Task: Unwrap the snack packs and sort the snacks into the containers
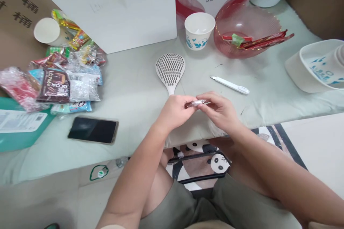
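Head view: you are holding a small wrapped packet [199, 103] between your two hands, over the bench [131, 75] near its front edge. Your left hand [176, 111] is pinching its left end, and your right hand [221, 111] is pinching its right end, with the fingers of both hands almost meeting. The packet's contents are showing too small to make out. Just beyond your left fingers, a slotted skimmer [170, 69] is lying with its perforated head pointing away from you. Beyond your right fingers and to their right, a white utility knife [229, 84] is lying near. Farther beyond your fingers, a paper cup [199, 33] is standing beside a translucent pink bowl [242, 16], which is holding red packets [264, 41]. Well to the right, a white tub [297, 68] is sitting. Well to the left of your fingers, a smartphone [93, 130] is lying, with a heap of snack packets [55, 86] spreading beyond it.
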A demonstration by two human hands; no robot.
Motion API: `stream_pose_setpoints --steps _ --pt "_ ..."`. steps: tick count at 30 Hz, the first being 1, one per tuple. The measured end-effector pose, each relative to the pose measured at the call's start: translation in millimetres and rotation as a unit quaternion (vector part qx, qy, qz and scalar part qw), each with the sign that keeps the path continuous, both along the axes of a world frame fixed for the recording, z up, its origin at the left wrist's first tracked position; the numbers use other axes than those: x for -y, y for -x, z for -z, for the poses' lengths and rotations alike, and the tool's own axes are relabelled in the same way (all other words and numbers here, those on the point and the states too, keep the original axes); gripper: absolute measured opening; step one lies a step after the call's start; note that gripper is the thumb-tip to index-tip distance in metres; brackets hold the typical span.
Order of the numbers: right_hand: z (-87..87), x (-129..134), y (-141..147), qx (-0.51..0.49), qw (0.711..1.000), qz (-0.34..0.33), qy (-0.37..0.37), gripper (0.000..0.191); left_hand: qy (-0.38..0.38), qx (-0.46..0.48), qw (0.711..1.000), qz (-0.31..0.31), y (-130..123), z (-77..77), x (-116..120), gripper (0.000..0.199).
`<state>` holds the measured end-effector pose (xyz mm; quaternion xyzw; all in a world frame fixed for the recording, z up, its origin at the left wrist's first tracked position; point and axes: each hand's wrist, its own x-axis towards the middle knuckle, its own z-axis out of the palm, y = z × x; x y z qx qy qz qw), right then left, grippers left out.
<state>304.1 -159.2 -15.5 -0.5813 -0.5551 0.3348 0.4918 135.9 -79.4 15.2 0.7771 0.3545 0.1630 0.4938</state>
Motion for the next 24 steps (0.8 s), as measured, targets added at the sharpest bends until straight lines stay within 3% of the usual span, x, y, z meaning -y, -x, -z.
stream_pose_setpoints --steps 4,7,12,15,18,21,24 --pt "-14.8 -9 -2 0.083 0.996 -0.042 -0.013 0.014 -0.018 -0.032 0.999 -0.028 4 -0.9 -1 0.019" --pt "-30.3 -16 -14 0.172 0.980 -0.101 -0.026 0.013 -0.001 0.007 0.999 -0.034 3 -1.1 -1 0.013" --pt "-79.0 -42 -44 0.312 0.940 -0.131 -0.045 0.015 0.059 0.128 0.987 -0.072 -2 0.7 -9 0.034" --pt "-119.1 -79 -56 0.359 0.931 -0.055 -0.011 0.013 0.068 0.147 0.980 -0.115 -1 2.6 -18 0.028" --pt "-147.4 -131 -63 0.389 0.916 0.037 0.094 0.006 0.056 0.142 0.979 -0.134 1 3.5 -25 0.021" --pt "-151.7 -186 -70 0.467 0.879 0.056 0.083 0.024 0.036 0.138 0.982 -0.124 -2 3.6 -30 0.017" --pt "-139.4 -231 -77 0.547 0.830 0.026 0.106 0.034 0.028 0.136 0.984 -0.112 -7 4.2 -33 0.015"
